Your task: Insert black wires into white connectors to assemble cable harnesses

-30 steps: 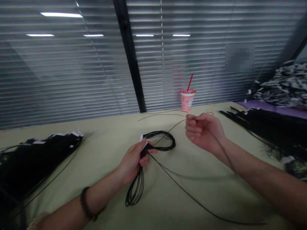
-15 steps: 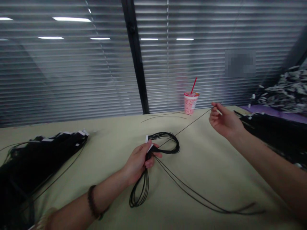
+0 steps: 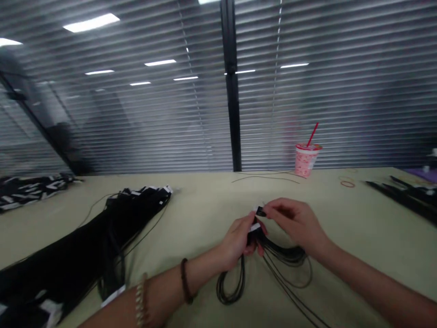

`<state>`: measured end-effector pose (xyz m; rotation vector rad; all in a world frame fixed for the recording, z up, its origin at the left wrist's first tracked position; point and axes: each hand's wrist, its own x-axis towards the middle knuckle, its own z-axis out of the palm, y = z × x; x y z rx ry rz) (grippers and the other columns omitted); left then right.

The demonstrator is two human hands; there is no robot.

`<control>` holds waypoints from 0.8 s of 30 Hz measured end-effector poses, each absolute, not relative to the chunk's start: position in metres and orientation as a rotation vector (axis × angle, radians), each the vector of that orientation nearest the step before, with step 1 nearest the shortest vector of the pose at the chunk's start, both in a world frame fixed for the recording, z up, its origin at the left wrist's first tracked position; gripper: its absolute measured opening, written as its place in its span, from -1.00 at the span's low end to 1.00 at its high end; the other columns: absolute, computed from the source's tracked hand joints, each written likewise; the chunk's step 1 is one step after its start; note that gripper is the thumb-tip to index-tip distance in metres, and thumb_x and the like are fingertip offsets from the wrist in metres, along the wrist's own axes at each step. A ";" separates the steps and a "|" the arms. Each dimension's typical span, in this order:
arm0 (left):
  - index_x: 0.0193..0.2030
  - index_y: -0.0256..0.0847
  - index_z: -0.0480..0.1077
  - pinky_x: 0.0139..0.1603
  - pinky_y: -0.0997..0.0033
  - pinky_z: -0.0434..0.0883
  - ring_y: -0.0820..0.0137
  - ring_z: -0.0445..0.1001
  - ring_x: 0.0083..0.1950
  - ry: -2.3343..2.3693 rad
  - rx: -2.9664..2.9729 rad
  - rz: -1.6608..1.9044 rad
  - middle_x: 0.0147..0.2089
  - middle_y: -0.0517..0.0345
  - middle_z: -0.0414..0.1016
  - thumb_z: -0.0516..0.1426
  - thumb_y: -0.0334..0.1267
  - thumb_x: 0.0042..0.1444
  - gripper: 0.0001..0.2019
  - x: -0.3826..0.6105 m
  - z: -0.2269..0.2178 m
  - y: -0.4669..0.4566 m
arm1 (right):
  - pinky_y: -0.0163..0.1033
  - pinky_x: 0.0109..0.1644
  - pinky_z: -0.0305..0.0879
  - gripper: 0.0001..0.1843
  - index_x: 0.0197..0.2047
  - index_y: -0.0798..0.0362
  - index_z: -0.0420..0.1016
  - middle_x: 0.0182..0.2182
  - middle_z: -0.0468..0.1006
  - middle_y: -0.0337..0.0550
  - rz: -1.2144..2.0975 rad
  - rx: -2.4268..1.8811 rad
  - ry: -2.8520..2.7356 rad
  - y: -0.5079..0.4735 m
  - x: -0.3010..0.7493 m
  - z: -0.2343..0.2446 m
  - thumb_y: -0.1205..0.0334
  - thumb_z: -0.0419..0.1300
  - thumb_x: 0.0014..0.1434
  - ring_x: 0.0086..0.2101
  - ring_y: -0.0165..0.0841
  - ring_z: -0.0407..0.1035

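Note:
A looped bundle of thin black cables [image 3: 285,253] with white tags is gripped in my left hand [image 3: 239,239], over the table in front of me. One loop hangs below that hand, and loose cable ends run off toward the bottom right. My right hand [image 3: 297,223] is right beside it, thumb and fingers pinched at the tagged black upper end of the bundle. A small pale tip sticks up at the pinch. Exactly which strand the right fingers hold is partly hidden.
A long pile of black cables [image 3: 88,241] lies at the left, another tagged pile [image 3: 34,191] behind it. More black cables [image 3: 403,200] lie at the right. A pink cup [image 3: 305,163] with a red straw stands by the blinds, near loose strands and a rubber band [image 3: 347,184].
My right hand has come in from the far right, where it held a strand stretched out, to the bundle in my left hand. The view has turned left.

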<state>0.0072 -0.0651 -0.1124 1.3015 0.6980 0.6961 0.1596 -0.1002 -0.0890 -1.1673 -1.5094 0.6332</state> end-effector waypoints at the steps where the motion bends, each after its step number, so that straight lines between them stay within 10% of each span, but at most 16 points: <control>1: -0.42 -0.28 0.33 -0.76 0.56 -0.11 0.59 0.04 -0.79 0.708 1.306 0.692 -0.74 0.17 0.31 -0.16 0.14 0.07 -0.49 0.007 -0.113 -0.066 | -0.37 -0.49 0.24 -0.78 -0.42 0.11 0.46 -0.60 0.44 -0.21 0.629 -1.157 -1.547 -0.101 0.149 -0.093 0.15 0.10 0.07 -0.57 -0.46 0.30; 24: -0.37 -0.22 0.25 -0.81 0.64 -0.11 0.60 0.04 -0.82 0.882 1.287 0.695 -0.79 0.26 0.26 -0.08 0.00 0.10 -0.69 0.005 -0.107 -0.062 | -0.37 -0.42 0.24 -0.87 -0.45 0.13 0.44 -0.54 0.47 -0.21 0.520 -1.249 -1.480 -0.098 0.143 -0.121 0.26 0.12 0.02 -0.52 -0.46 0.31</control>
